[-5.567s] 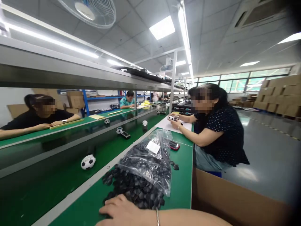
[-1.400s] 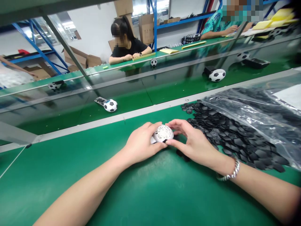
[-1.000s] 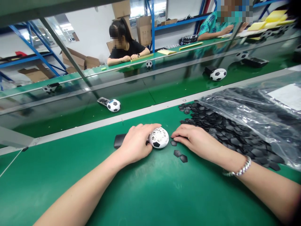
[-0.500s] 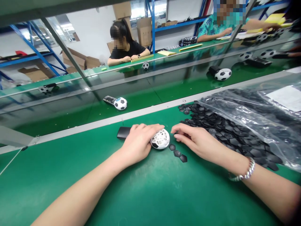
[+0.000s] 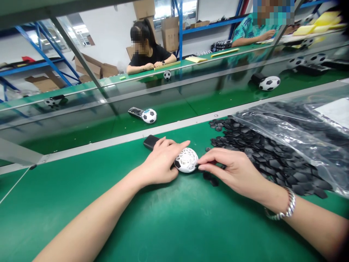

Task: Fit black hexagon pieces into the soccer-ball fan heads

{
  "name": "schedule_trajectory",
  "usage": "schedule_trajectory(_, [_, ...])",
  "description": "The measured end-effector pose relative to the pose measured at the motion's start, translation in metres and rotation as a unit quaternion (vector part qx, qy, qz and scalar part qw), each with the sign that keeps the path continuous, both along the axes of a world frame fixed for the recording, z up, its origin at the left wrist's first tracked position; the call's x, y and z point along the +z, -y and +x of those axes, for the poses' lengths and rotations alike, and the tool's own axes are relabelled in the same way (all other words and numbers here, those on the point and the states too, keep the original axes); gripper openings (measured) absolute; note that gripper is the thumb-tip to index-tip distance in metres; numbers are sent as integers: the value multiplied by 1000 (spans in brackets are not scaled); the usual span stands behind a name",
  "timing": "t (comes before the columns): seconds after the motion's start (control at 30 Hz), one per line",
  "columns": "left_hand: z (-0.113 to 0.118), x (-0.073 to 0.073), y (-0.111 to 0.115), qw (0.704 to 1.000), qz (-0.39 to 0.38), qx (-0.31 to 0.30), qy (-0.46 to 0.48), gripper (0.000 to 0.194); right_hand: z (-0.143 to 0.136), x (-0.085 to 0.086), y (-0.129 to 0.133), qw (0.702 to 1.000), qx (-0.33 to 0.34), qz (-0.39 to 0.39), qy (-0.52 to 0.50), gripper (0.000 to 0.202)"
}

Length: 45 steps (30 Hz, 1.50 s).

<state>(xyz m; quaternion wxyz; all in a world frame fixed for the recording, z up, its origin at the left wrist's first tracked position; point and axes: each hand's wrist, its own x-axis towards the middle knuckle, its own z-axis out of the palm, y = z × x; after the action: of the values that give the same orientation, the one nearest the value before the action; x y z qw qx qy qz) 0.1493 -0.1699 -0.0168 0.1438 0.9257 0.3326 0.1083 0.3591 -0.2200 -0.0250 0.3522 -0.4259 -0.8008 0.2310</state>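
My left hand (image 5: 163, 160) is wrapped over a device with a white soccer-ball-shaped head (image 5: 187, 159) and a black handle (image 5: 151, 142), holding it down on the green table. The head has an open lattice on top and a black patch on its near side. At its right edge, my right hand (image 5: 231, 165) pinches a small black pentagon piece, mostly hidden by the fingertips. Loose black pentagon pieces (image 5: 211, 178) lie just below those fingers. Beyond my right hand spreads a heap of similar black pieces (image 5: 245, 134).
A clear plastic bag (image 5: 289, 127) of black pieces lies at right. Past the metal rail (image 5: 171, 127), a green conveyor carries soccer-ball devices (image 5: 149, 115). Two people sit across it. A slanted metal post (image 5: 76, 54) stands at left.
My right hand has moved left and slightly down, bringing its pinched fingertips to the ball's edge. The device in my left hand has tilted slightly. Devices on the conveyor have shifted right.
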Motion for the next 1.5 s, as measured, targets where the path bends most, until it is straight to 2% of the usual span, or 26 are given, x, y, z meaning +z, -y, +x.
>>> schedule_trajectory(0.17, [7, 1, 6, 999, -30, 31, 27, 86, -9, -8, 1, 999, -8, 0, -35, 7])
schedule_trajectory(0.4, [13, -1, 8, 998, -16, 57, 38, 70, -11, -16, -3, 998, -50, -13, -47, 7])
schedule_trajectory(0.6, [12, -1, 8, 997, -14, 54, 47, 63, -15, -21, -4, 989, -11, -106, -102, 28])
schedule_trajectory(0.73, [11, -3, 7, 997, -16, 41, 59, 59, -10, -15, -9, 985, -22, -135, -107, 25])
schedule_trajectory(0.8, [10, -4, 6, 997, -20, 35, 66, 61, -3, -11, -12, 985, -27, -152, -73, 17])
schedule_trajectory(0.97, [4, -1, 2, 996, -25, 44, 71, 67, 9, -8, -11, 985, -34, -133, 108, 10])
schedule_trajectory(1.07, [1, 5, 4, 995, -75, 50, 40, 60, 7, -8, -8, 979, -32, -127, 156, 6])
schedule_trajectory(1.13, [2, 6, 7, 992, -112, 48, 37, 64, 5, -7, -6, 977, -29, -132, 167, 3])
schedule_trajectory(1.2, [4, 3, 11, 989, -127, 51, 60, 69, 5, -6, -6, 975, -21, -157, 159, 5])
schedule_trajectory(1.3, [7, -5, 12, 985, -128, 43, 106, 64, 7, -3, -7, 979, -10, -154, 135, 9])
schedule_trajectory(1.5, [4, -3, 6, 979, -161, -39, 122, 63, 9, 3, -8, 988, -4, -152, 34, 15])
